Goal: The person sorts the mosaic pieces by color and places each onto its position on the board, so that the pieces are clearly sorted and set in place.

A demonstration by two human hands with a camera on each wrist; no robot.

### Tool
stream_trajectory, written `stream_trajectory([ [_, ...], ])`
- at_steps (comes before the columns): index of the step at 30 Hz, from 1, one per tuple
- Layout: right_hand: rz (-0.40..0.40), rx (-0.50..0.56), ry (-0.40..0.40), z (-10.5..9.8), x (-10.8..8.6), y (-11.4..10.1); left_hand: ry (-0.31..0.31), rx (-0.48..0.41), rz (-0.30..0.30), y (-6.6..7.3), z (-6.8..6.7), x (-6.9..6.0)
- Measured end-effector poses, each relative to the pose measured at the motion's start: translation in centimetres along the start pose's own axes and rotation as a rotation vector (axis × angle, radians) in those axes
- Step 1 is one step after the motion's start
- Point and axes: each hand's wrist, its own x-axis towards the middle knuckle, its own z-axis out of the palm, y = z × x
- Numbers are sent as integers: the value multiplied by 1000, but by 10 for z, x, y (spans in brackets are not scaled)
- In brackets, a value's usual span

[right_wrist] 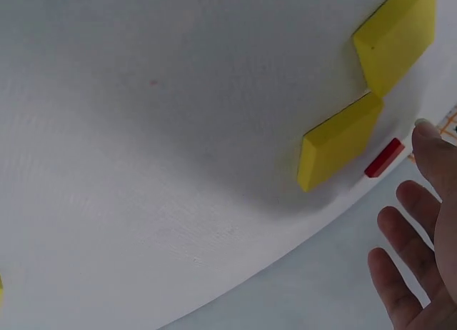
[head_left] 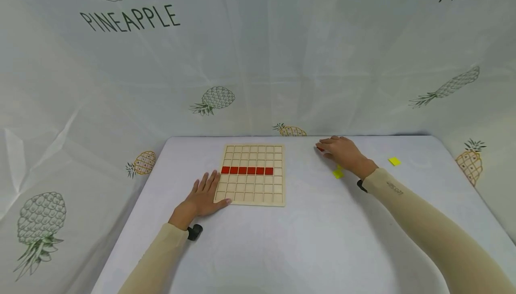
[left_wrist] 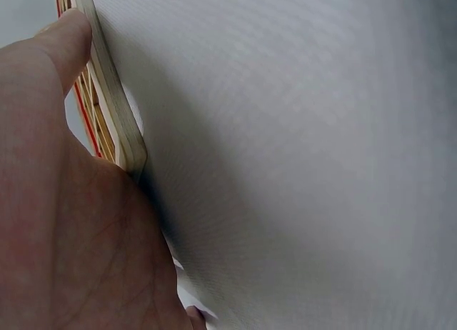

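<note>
A wooden grid board (head_left: 250, 187) lies on the table, with a row of several red square tiles (head_left: 251, 170) across its middle. My left hand (head_left: 203, 198) rests along the board's left side, fingers spread. Its thumb lies on the front left corner, also seen against the board's edge (left_wrist: 118, 116) in the left wrist view. Toward the back of the table, my right hand (head_left: 344, 153) reaches over a loose red tile (right_wrist: 384, 157). In the right wrist view its fingers (right_wrist: 403, 237) are apart and loosely bent, and the thumb is close to that tile without visibly gripping it.
Two yellow tiles (right_wrist: 339, 144) lie corner to corner near my right hand. Another yellow tile (head_left: 394, 161) lies farther right on the white table (head_left: 306, 249). A pineapple-printed cloth (head_left: 258, 52) hangs right behind the table's back edge.
</note>
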Motion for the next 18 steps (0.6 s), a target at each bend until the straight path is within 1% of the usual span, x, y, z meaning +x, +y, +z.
stream_trajectory([
  [3,-14,11,-16,2,0,3,0,6,-5,2,0,-1],
  [7,-38,29,-29,3,1,5,6,-7,-2,7,-4,-5],
  [10,-46,36,-47,4,1,6,-4,-4,-3,9,-6,-6],
  [15,-44,26,-69,5,3,7,7,2,-4,6,-3,-4],
  [18,-45,12,-50,5,4,8,2,0,-11,6,-4,-4],
])
